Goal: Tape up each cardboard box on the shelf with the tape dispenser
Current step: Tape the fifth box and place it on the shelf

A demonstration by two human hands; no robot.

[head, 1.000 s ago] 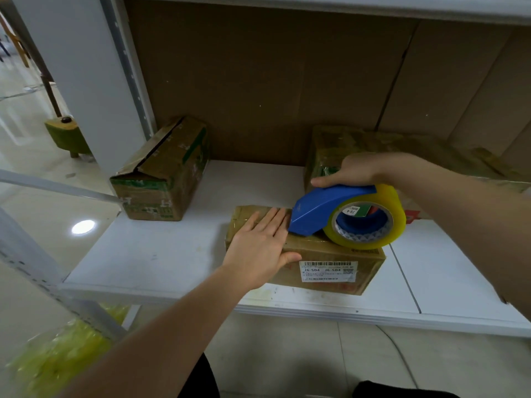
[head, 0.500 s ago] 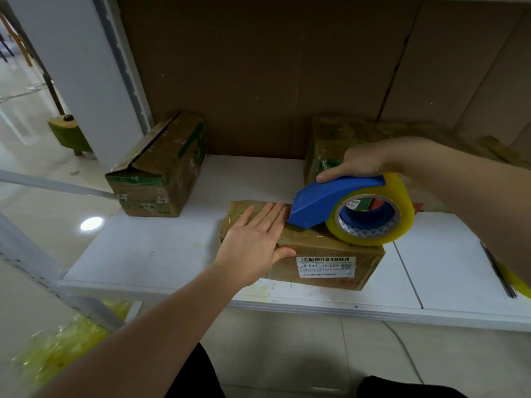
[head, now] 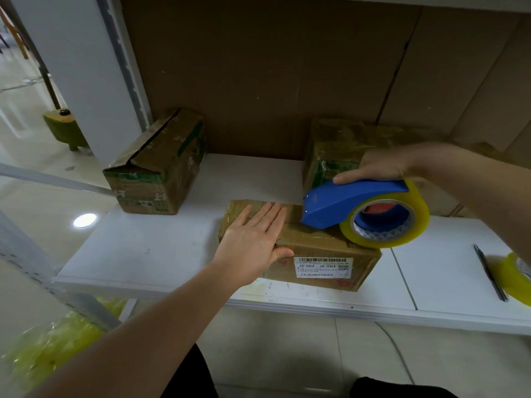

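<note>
Since a second ago the tape dispenser has slid rightward along the top of the front box, opening a gap between its blue nose and the left hand, which stays flat on the box's left end. Farthest left on the white shelf, near the back corner, sits a cardboard box with a loose, raised top flap. Next comes the left hand, fingers straight and close together, palm pressing down, thumb hooked over the front edge. The front box lies near the shelf's front lip, a white barcode label on its near face. On its top right rests the dispenser with its yellowish tape roll, nose tilted down onto the cardboard. The right hand grips the dispenser from above, fingers curled over the blue housing. Behind it stands a third box, partly hidden. At the far right lie a thin dark tool and a second tape roll, cut off by the frame edge.
</note>
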